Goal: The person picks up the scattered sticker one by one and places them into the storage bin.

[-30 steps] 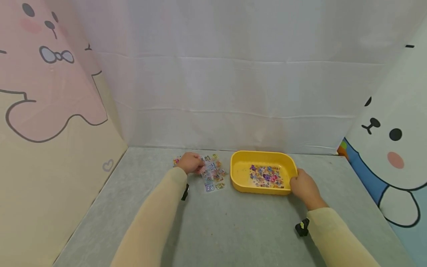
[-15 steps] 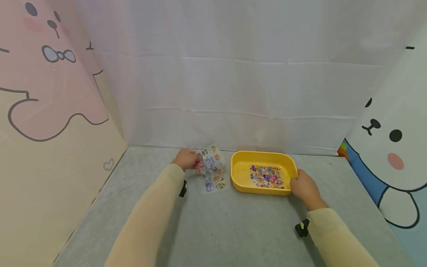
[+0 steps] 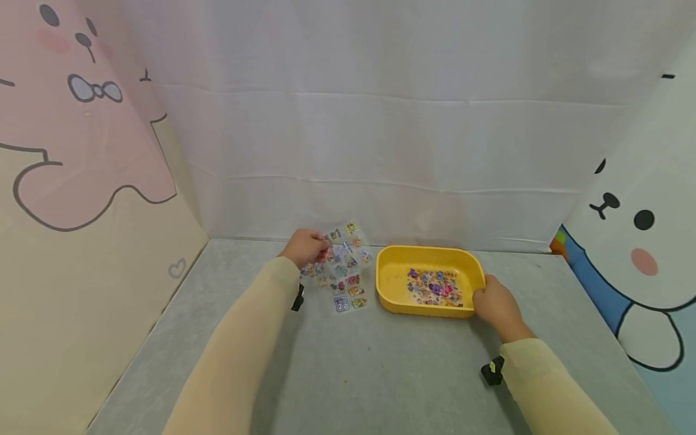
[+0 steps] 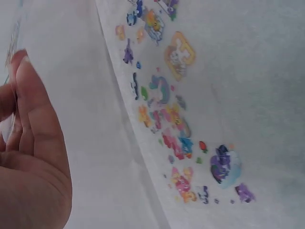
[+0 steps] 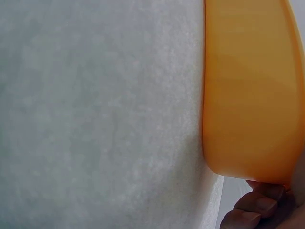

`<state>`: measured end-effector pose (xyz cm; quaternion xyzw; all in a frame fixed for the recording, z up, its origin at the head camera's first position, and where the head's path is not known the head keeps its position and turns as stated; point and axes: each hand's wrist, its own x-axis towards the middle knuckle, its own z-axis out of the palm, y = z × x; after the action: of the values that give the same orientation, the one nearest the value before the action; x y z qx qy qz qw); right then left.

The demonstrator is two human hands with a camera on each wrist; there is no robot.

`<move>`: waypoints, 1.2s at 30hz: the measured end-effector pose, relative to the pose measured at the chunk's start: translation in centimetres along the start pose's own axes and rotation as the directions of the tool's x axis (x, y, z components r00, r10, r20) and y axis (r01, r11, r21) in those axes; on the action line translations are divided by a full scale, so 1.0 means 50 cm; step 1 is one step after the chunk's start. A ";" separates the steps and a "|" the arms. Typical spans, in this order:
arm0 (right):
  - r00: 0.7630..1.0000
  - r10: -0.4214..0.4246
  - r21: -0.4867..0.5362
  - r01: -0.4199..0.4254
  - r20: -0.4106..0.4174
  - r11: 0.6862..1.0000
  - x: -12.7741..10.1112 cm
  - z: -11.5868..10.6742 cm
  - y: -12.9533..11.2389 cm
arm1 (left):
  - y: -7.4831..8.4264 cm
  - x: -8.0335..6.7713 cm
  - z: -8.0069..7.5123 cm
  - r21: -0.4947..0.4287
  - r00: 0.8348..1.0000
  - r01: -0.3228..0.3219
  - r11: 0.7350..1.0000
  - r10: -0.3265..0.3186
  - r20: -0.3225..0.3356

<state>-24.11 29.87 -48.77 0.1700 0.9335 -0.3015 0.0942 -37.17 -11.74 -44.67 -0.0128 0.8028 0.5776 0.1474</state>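
Note:
My left hand pinches the edge of a clear sticker sheet printed with small colourful pictures, lifted at a tilt off the table. In the left wrist view the thumb and fingers of the left hand meet on its thin edge. Below lie more clear stickers on the table, partly seen through the raised sheet in the head view. My right hand grips the right end of a yellow tray, with fingers curled at its side. Colourful stickers lie inside that tray.
The grey table runs back to a white curtain. Printed cartoon panels stand at the left and right. Each wrist wears a small black device, such as the right wrist device.
My left hand has risen and moved toward the back, tilting the sticker sheet up and uncovering stickers beneath. The right hand and the tray have stayed in place.

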 end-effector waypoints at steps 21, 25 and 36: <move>1.000 0.004 -0.008 -0.004 0.003 1.000 -0.001 -0.001 -0.002 | 0.140 0.001 0.086 0.149 0.988 -0.132 0.980 0.118 0.100; 1.000 0.001 -0.011 0.000 0.003 1.000 0.001 -0.001 -0.002 | 0.155 -0.001 0.117 0.171 0.985 -0.129 0.977 0.106 0.138; 1.000 0.004 -0.013 -0.004 0.004 1.000 0.004 0.001 0.002 | 0.175 -0.012 0.208 0.195 0.967 -0.171 0.966 0.127 0.219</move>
<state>-24.27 29.95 -48.90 0.1706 0.9349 -0.2955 0.0979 -35.98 0.75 -39.45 0.1233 0.8391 0.4962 0.1855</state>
